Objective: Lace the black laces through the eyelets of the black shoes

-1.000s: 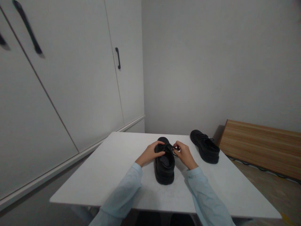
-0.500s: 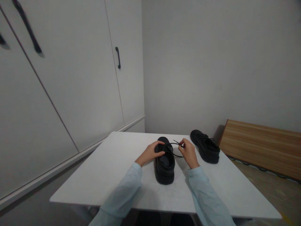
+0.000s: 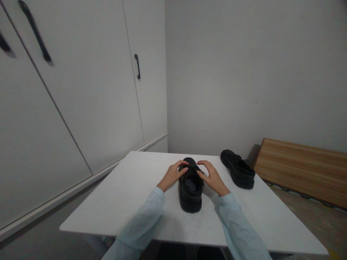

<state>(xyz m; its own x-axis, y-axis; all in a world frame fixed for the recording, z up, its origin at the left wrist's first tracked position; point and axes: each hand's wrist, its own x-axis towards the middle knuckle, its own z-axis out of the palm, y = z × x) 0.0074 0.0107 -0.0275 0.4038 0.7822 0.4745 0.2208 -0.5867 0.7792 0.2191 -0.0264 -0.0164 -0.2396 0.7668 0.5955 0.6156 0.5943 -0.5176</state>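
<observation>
A black lace-up shoe point(image 3: 190, 196) stands on the white table point(image 3: 114, 202), its toe pointing away from me and its heel toward me. My left hand point(image 3: 174, 174) is at the left side of its lacing, thumb and forefinger apart and touching the upper. On the right side, my right hand point(image 3: 213, 177) has its thumb and fingers spread at the lace area. Small and dark, the laces between the hands are hard to make out. A second black shoe point(image 3: 238, 169) with a tied lace rests near the table's right back edge.
White cabinet doors point(image 3: 81, 90) with dark handles line the left side. Behind the table rises a plain grey wall point(image 3: 230, 72). A wooden panel point(image 3: 300, 169) lies beyond the table at the right, with a cable along its lower edge.
My right hand has moved left from the stretched-out lace to the shoe and has spread its fingers. The lace no longer extends to the right. My left hand stays at the shoe.
</observation>
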